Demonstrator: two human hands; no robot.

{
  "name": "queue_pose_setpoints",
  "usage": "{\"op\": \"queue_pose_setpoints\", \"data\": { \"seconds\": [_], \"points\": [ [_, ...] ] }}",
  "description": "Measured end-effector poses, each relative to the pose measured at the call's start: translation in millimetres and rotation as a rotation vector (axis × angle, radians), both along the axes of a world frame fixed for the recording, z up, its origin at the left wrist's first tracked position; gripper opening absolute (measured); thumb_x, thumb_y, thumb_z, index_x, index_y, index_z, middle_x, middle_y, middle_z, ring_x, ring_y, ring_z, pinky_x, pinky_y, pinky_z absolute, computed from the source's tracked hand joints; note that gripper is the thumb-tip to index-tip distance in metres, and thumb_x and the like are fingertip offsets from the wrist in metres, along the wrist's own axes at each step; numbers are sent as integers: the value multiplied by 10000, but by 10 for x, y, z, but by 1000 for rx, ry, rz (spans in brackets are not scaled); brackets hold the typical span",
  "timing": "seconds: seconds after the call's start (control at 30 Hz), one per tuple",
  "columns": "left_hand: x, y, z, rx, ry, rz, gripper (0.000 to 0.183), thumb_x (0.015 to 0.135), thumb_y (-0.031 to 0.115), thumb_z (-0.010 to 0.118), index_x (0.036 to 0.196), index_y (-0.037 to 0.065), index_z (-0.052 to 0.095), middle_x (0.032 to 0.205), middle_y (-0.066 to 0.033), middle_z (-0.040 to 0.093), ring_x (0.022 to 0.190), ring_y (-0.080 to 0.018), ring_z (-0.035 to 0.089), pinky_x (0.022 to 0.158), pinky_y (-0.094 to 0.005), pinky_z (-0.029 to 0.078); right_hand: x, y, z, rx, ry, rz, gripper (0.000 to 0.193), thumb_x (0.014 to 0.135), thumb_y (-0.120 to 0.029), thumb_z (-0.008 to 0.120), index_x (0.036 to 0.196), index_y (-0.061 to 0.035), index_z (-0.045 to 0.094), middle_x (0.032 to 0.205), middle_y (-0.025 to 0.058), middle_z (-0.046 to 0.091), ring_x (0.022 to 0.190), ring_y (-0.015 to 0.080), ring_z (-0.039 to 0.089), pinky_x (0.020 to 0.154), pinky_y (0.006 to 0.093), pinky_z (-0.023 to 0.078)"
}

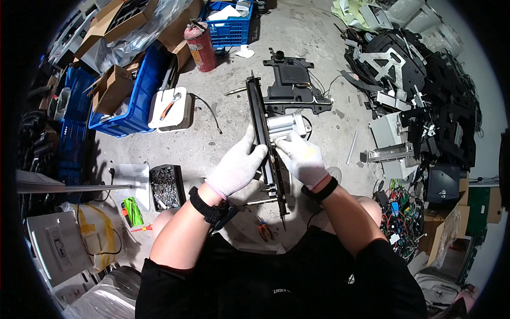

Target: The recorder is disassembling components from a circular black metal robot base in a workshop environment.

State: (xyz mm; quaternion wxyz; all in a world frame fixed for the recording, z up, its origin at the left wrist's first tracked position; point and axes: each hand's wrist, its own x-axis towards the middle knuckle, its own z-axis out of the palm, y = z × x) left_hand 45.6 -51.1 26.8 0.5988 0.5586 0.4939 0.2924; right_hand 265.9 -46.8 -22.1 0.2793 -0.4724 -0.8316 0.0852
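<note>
A long black metal rail assembly (257, 106) is held upright in front of me, running away from my body. My left hand (236, 167), in a white glove, is wrapped round its left side with the thumb across it. A silver cylindrical motor (287, 123) sits against the rail's right side. Just below that motor, my gloved right hand (303, 159) has its fingers pinched together against the rail; whatever is between the fingertips is hidden. Past the rail, a flat black frame with thin cables (295, 80) lies on the concrete floor.
Orange-handled pliers (264, 229) lie near my legs. At left are a tray of screws (166, 187), a blue crate (133, 101) and a white box with an orange-handled tool (169, 109). A red fire extinguisher (201, 47) stands behind. Black parts (441, 80) and tangled cables (396, 218) are piled right.
</note>
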Motion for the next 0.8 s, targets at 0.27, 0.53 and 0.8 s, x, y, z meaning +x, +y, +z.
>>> {"op": "queue_pose_setpoints", "data": {
  "seconds": [0.27,0.53,0.8],
  "points": [
    [-2,9,121,-80,61,-66,725,1032,203,537,1617,-17,170,1460,-220,542,1278,-206,557,1075,-308,437,-75,70,0,35,-90,99,212,869,-245,667,1001,-79,660,870,97,598,768,292,665,653,408,535],
    [-9,22,47,13,91,-72,714,1032,197,534,1625,14,180,1363,-183,605,1131,-177,608,980,-301,495,-61,74,-35,17,-106,84,197,889,-224,646,1020,-76,656,918,109,613,801,307,671,700,406,542],
    [6,10,-247,185,146,-15,710,1031,213,540,1638,90,193,1183,-111,656,845,-103,601,748,-273,544,-76,46,36,19,-70,69,155,891,-148,678,1018,-62,654,926,106,632,819,311,671,714,406,547]
  ]
}}
